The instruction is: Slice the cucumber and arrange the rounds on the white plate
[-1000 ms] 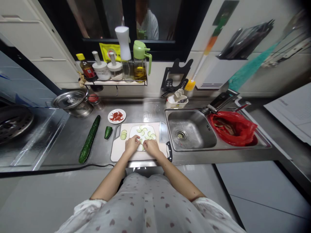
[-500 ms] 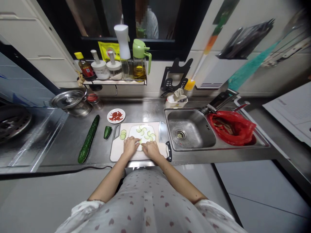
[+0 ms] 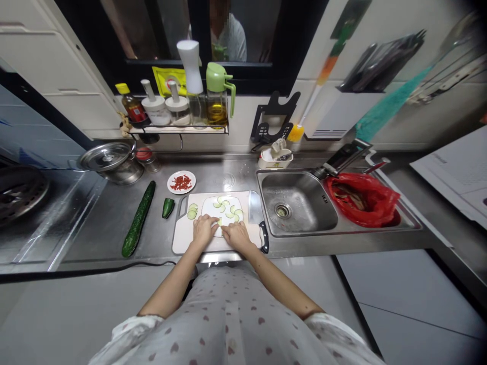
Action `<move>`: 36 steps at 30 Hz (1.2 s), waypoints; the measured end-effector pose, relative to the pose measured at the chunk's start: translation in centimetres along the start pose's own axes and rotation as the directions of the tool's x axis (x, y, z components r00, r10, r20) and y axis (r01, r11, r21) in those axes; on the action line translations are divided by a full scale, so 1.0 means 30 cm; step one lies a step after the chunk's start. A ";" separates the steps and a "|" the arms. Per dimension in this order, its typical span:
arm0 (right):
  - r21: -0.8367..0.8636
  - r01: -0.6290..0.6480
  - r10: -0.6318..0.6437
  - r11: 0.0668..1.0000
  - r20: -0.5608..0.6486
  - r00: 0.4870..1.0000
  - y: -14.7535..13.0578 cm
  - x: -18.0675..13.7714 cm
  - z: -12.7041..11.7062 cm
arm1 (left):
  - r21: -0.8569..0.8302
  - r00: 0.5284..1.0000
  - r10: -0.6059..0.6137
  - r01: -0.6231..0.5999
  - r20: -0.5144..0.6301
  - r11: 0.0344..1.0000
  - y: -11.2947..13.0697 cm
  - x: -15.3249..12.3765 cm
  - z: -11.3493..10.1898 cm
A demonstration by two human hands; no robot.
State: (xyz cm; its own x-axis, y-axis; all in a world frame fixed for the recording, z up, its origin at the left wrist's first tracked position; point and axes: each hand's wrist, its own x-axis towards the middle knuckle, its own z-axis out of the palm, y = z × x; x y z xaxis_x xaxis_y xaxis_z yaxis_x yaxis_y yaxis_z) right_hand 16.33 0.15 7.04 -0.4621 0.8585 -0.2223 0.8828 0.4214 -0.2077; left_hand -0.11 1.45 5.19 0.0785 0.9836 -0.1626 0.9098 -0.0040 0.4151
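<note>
My left hand (image 3: 204, 231) and my right hand (image 3: 236, 236) meet over the near part of a white plate (image 3: 207, 207). Between their fingertips is a pale green cucumber slice (image 3: 219, 221), closed on from both sides and partly hidden. Other thin cucumber pieces (image 3: 225, 202) curve along the plate's far and right sides. Beneath the plate lies a cutting board (image 3: 183, 239). A small stack of cucumber slices (image 3: 192, 211) rests on its left part. Along the board's right side lies a knife (image 3: 255, 209), its black handle toward me.
Left of the board lie a whole cucumber (image 3: 139, 219) and a cucumber end (image 3: 168, 208). Behind stands a small dish (image 3: 171, 183) of chopped red bits. To the right are a sink (image 3: 304, 203) and a red bag (image 3: 380, 203). A condiment rack (image 3: 178, 130) hangs above.
My fingers have shifted very slightly on the cucumber slice, and the view has tilted a little. The other things stay in place.
</note>
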 end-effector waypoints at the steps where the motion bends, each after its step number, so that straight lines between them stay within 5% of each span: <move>1: 0.000 0.001 -0.001 1.000 0.000 1.000 0.000 0.000 -0.001 | 0.000 1.000 -0.001 0.001 0.001 1.000 0.001 -0.002 -0.001; 36: -0.034 -0.044 0.045 0.998 0.008 0.999 -0.027 -0.005 -0.009 | 0.042 0.997 -0.035 0.038 -0.069 0.998 0.033 -0.015 0.007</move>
State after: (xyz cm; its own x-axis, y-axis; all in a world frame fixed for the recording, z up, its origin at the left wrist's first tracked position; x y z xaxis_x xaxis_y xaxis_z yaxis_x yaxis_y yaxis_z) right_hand 15.71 -0.23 7.50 -0.4230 0.8739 -0.2394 0.9047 0.3926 -0.1654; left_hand 0.85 0.95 5.48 0.0183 0.9932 -0.1149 0.9284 0.0258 0.3706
